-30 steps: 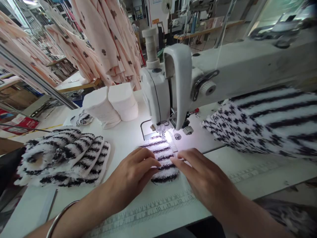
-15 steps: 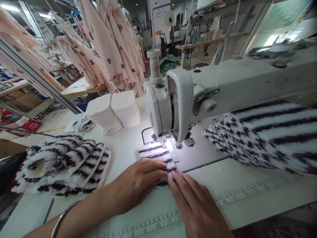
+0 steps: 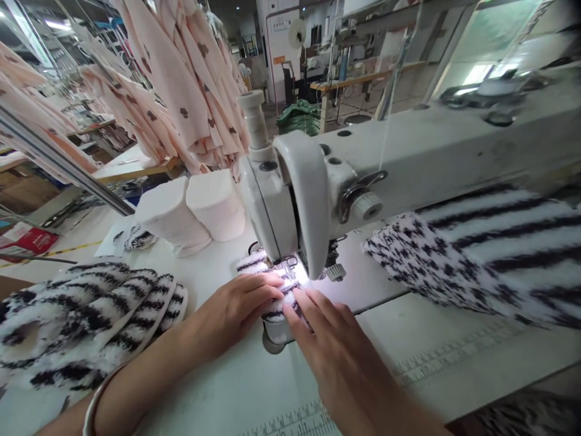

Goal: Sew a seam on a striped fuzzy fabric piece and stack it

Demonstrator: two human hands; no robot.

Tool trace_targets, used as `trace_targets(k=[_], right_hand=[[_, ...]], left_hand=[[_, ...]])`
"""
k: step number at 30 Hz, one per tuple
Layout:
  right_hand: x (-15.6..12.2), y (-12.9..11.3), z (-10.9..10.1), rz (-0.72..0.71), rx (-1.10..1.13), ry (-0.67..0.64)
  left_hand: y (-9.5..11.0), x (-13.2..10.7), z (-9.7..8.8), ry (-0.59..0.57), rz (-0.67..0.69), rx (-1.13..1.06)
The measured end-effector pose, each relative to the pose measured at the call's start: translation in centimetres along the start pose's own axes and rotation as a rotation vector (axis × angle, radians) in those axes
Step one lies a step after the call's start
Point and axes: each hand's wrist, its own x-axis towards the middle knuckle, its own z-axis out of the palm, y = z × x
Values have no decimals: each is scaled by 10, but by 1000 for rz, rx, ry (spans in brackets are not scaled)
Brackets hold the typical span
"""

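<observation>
We press our flat, unclenched left hand [image 3: 236, 306] and right hand [image 3: 333, 354] on the striped piece [image 3: 272, 306], gripping nothing, under the sewing machine [image 3: 290, 200].

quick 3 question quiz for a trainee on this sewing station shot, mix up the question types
1. True or false: both hands lie flat on the striped fleece piece at the needle of the sewing machine.
2. Multiple choice: where is the stack of striped pieces? A) under the machine arm B) on the table by the left forearm C) hanging on the rail
3. Short answer: what stands behind the left hand, beside the machine head?

Key
1. True; the right hand meets the left on it.
2. B
3. Two stacks of white pieces.
</observation>
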Motion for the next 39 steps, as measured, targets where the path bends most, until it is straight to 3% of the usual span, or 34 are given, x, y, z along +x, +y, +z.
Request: trace_targets(k=[8,17,22,26,29,36,39], right_hand=[[14,18,-4,-24,168,-137],[20,47,2,-34,154,-173],[12,25,2,-104,122,-142],[2,-5,6,9,61,-89],[-3,-10,8,45,62,-66],[5,29,-1,-41,211,-221],[15,37,-4,-9,265,-239]], left_hand=[[0,-1,3,80,-2,183],[13,2,8,51,-86,293],[6,8,-2,-32,-55,268],[-5,8,-8,-67,25,198],[-7,4,-7,-71,22,151],[7,-2,8,33,-132,231],[12,0,16,80,-169,324]])
